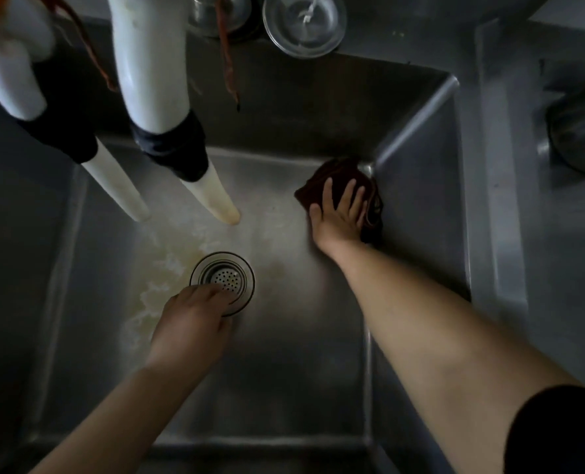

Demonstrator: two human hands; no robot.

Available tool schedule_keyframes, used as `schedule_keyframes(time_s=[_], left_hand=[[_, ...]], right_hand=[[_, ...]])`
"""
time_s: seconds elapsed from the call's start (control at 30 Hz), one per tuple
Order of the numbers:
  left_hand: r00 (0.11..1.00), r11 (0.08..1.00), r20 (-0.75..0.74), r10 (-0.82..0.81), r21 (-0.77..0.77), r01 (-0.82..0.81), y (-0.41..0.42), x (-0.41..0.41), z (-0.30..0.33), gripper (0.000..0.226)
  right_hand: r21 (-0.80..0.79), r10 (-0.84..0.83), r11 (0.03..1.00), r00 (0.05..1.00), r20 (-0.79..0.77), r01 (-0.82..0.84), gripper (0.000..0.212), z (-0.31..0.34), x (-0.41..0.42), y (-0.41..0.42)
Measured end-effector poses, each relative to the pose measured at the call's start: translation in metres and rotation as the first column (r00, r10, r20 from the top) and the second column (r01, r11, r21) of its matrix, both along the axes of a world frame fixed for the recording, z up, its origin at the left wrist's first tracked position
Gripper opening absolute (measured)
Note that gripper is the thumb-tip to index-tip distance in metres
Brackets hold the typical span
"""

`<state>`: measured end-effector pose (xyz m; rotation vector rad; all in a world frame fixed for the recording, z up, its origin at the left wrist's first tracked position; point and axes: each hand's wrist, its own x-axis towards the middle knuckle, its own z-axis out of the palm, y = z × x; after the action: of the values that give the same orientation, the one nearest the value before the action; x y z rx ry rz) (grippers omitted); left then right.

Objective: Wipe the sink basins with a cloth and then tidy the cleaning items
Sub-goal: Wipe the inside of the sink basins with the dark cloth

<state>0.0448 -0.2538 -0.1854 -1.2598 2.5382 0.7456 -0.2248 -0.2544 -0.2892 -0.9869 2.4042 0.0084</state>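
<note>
cloth (344, 181), a dark reddish rag, lies bunched in the far right corner of the sink basin (284, 371), right of the frame's centre, pressed against the floor where it meets the right wall. the right hand (339, 213) lies flat on top of it, fingers spread and fairly straight, pushing it down rather than gripping it. the left hand (192, 323) sits lower and left of centre, its fingers curled over the near rim of the drain strainer (222, 280), apparently gripping or lifting it, though how firm the hold is i cannot tell. pale yellowish residue (161, 268) streaks the basin floor left of the drain and up toward the two white hoses (212, 196) that hang down from the upper left, each with a dark wrap partway along. on the ledge at the top of the frame stands a clear round lid (304, 23), with a metal container beside it that is mostly cut off. a steel counter (503, 200) runs down the right side, with a dark round object at the right edge too dim to name. judging by this, the wiping is under way but far from finished: the right corner is being worked, the stained patch by the drain looks untouched, any other basin is out of view, and the tidying of cleaning items has not begun.
</note>
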Motion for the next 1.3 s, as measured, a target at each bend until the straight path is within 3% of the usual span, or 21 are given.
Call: schedule_keyframes(time_s=[0.27,0.63,0.9,1.07,1.17,1.3], left_hand=[[0.999,0.999,0.025,0.034,-0.038,-0.033,0.007,0.019,0.007,0.04],[0.992,0.991,0.024,0.125,-0.04,-0.124,0.005,0.059,0.026,0.035],[0.997,0.997,0.03,0.072,-0.022,-0.071,0.0,0.103,0.039,0.036],[0.997,0.998,0.037,0.062,0.017,-0.062,-0.004,0.124,0.047,0.037],[0.998,0.998,0.039,0.048,0.037,-0.049,-0.008,0.126,0.049,0.039],[0.998,0.998,0.022,0.064,0.002,-0.064,-0.023,0.124,0.05,0.039]], right_hand=[[0.072,0.261,0.964,0.963,-0.06,-0.257,0.061,0.0,-0.018,-0.007],[0.109,0.531,0.842,0.847,-0.004,-0.528,0.067,0.012,0.097,0.121],[0.196,0.651,0.705,0.731,0.204,-0.682,0.072,0.026,0.16,0.19],[0.155,0.739,0.565,0.581,0.342,-0.81,0.062,0.047,0.185,0.206],[0.11,0.747,0.603,0.607,0.27,-0.79,0.056,0.05,0.195,0.201],[0.161,0.664,0.72,0.738,0.122,-0.675,0.068,0.03,0.197,0.174]])
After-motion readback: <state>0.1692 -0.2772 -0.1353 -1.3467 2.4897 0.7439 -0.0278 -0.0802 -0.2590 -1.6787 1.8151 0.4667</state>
